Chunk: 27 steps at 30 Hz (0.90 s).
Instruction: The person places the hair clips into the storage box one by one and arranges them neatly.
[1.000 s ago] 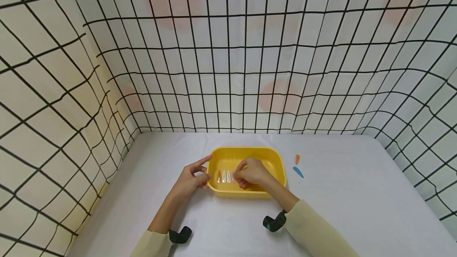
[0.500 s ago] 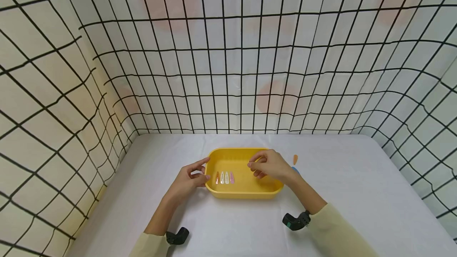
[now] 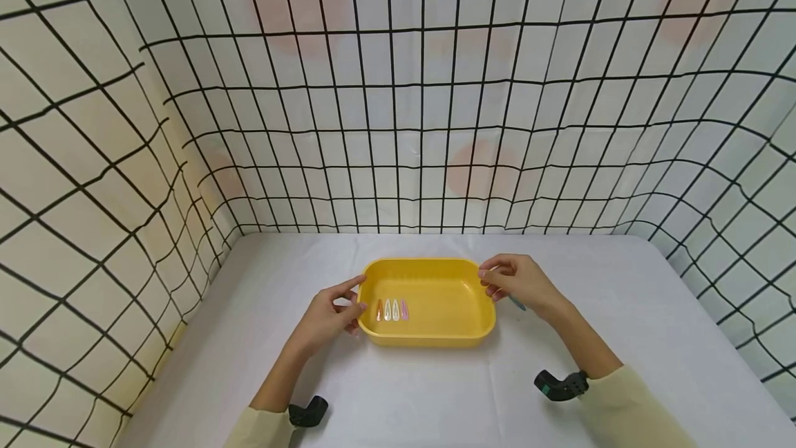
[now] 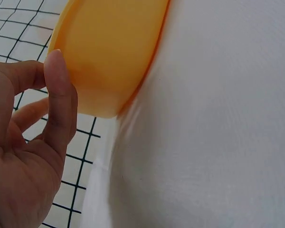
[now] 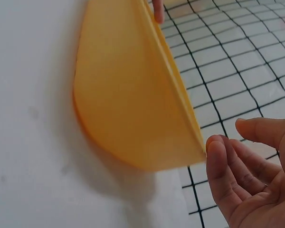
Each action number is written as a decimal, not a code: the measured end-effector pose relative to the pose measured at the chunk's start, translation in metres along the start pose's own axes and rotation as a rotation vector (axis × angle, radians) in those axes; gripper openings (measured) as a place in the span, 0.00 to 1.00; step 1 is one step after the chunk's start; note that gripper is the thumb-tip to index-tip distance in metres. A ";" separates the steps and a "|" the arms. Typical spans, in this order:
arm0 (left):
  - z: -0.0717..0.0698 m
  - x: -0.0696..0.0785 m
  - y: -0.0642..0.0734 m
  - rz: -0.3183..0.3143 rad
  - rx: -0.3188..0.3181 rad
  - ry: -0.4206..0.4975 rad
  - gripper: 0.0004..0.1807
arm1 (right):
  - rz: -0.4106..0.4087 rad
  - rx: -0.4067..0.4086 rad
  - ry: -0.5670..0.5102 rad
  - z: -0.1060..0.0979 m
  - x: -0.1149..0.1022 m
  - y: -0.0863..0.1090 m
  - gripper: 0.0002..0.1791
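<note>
Wearer's kit: cream sleeves, black wrist cameras

Left sleeve [image 3: 260, 431]: pale cream with a slight yellow cast, long, plain as far as I can resolve from here. It stops well short of the hand, so I see a stretch of bare left forearm [image 3: 285, 372]. Right sleeve [image 3: 637, 412]: same colour; I get more of its length. Left camera [image 3: 308, 411]: black, compact, bent like an elbow, blunt at the end. Right camera [image 3: 560, 386]: same black bent housing, with a small green patch [image 3: 546, 390] toward its outer end. I log a black band [image 3: 581, 383] beside the cream cloth; finer detail too small to read. Left hand [image 3: 327, 313], right hand [image 3: 524, 283]: both bare.
</note>
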<state>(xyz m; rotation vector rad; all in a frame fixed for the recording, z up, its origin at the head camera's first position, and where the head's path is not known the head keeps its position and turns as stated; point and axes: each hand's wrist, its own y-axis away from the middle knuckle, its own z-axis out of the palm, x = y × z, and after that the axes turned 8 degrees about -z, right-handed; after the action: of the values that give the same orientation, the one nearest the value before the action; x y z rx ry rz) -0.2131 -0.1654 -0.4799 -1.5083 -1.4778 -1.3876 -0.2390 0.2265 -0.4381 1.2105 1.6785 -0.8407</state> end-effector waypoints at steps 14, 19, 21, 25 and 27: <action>0.003 -0.007 -0.005 0.052 0.029 -0.056 0.33 | 0.082 0.091 0.116 -0.035 0.049 0.016 0.22; 0.003 -0.007 -0.005 0.081 0.017 -0.046 0.33 | 0.106 0.139 0.179 -0.042 0.063 0.015 0.20; 0.003 -0.007 -0.005 0.084 0.014 -0.041 0.33 | 0.123 0.156 0.208 -0.044 0.068 0.012 0.19; 0.003 -0.007 -0.005 0.083 0.007 -0.036 0.33 | 0.128 0.173 0.256 -0.048 0.078 0.005 0.16; 0.003 -0.007 -0.005 0.080 0.003 -0.033 0.33 | 0.124 0.181 0.267 -0.050 0.082 0.001 0.16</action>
<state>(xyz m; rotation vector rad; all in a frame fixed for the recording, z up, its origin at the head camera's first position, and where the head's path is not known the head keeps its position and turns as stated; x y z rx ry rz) -0.2163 -0.1641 -0.4886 -1.5781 -1.4227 -1.3192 -0.2629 0.3008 -0.4940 1.5935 1.7431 -0.7947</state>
